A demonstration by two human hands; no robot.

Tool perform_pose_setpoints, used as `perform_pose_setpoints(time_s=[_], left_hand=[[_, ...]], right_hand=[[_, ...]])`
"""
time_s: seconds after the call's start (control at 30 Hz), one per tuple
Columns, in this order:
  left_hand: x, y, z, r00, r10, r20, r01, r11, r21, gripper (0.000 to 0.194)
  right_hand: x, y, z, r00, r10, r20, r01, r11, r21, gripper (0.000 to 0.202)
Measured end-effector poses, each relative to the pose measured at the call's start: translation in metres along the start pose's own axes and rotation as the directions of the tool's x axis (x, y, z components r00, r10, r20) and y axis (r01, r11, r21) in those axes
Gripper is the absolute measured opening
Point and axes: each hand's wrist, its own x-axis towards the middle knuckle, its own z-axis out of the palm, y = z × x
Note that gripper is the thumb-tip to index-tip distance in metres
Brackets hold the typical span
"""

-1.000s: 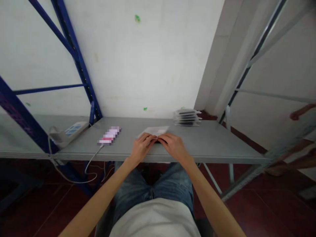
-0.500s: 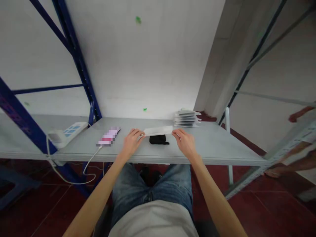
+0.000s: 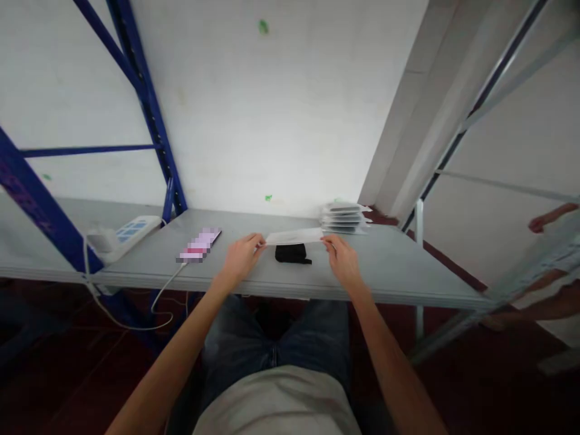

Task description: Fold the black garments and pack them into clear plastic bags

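Note:
A flat white packet [image 3: 293,236] is stretched between my two hands above the grey shelf. My left hand [image 3: 244,254] pinches its left end with closed fingers, and my right hand [image 3: 341,255] pinches the right end the same way. Just below and partly behind the packet lies a small black pouch [image 3: 290,253] on the shelf, touched by neither hand. Behind my right hand, near the wall, stands a stack of white packets [image 3: 345,217].
On the grey shelf [image 3: 389,272], a phone [image 3: 199,244] with a white cable and a white power strip [image 3: 133,235] lie at the left. Blue posts [image 3: 154,115] rise on the left, pale metal posts on the right. Another person's hand [image 3: 539,225] shows at far right.
The view has shifted slightly. My hands hold the white packet as before, its right end now a little higher and farther right. The black pouch stays on the shelf.

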Motion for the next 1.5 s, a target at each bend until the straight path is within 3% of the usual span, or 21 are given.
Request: perform_pose_setpoints(time_s=[0.13, 0.33, 0.7, 0.8, 0.97, 1.1, 1.2, 1.3, 1.4, 1.5], left_hand=[[0.002, -0.005, -0.003, 0.997, -0.008, 0.075, 0.011, 0.999, -0.035, 0.013], [-0.005, 0.002, -0.005, 0.976, 0.136, 0.172, -0.11, 0.982, -0.15, 0.03], [-0.008, -0.003, 0.023, 0.972, 0.133, 0.195, -0.04, 0.909, -0.416, 0.029], [-0.009, -0.003, 0.023, 0.977, 0.121, 0.178, -0.052, 0.935, -0.351, 0.027], [-0.012, 0.01, 0.021, 0.993, 0.092, 0.078, -0.085, 0.992, -0.09, 0.022], [-0.016, 0.027, 0.022, 0.982, 0.18, 0.063, -0.183, 0.982, 0.046, 0.021], [-0.02, 0.035, 0.025, 0.977, 0.204, 0.054, -0.209, 0.971, 0.115, 0.023], [-0.021, 0.037, 0.027, 0.989, 0.145, 0.004, -0.143, 0.975, 0.168, 0.023], [-0.021, 0.037, 0.026, 0.993, 0.088, -0.075, -0.073, 0.981, 0.181, 0.023], [-0.021, 0.04, 0.02, 0.991, 0.082, -0.106, -0.064, 0.984, 0.167, 0.023]], right_hand=[[0.0, 0.005, 0.0, 1.0, 0.029, -0.005, -0.029, 0.999, 0.031, 0.033], [0.0, 0.003, 0.008, 0.999, 0.037, -0.01, -0.035, 0.984, 0.175, 0.031], [-0.001, 0.003, 0.012, 0.999, 0.044, -0.019, -0.038, 0.968, 0.248, 0.027], [-0.001, -0.003, 0.01, 0.999, 0.039, -0.02, -0.034, 0.979, 0.202, 0.024], [-0.002, -0.035, 0.011, 0.986, -0.072, -0.152, 0.074, 0.997, 0.009, 0.028], [-0.007, -0.066, 0.034, 0.974, -0.2, 0.109, 0.201, 0.98, -0.003, 0.032], [-0.01, -0.08, 0.056, 0.967, -0.153, 0.204, 0.17, 0.983, -0.065, 0.029], [-0.013, -0.087, 0.067, 0.995, -0.082, 0.064, 0.086, 0.994, -0.06, 0.027], [-0.013, -0.087, 0.064, 0.992, -0.058, -0.11, 0.055, 0.998, -0.03, 0.025], [-0.01, -0.081, 0.06, 0.992, -0.119, -0.043, 0.117, 0.992, -0.056, 0.026]])
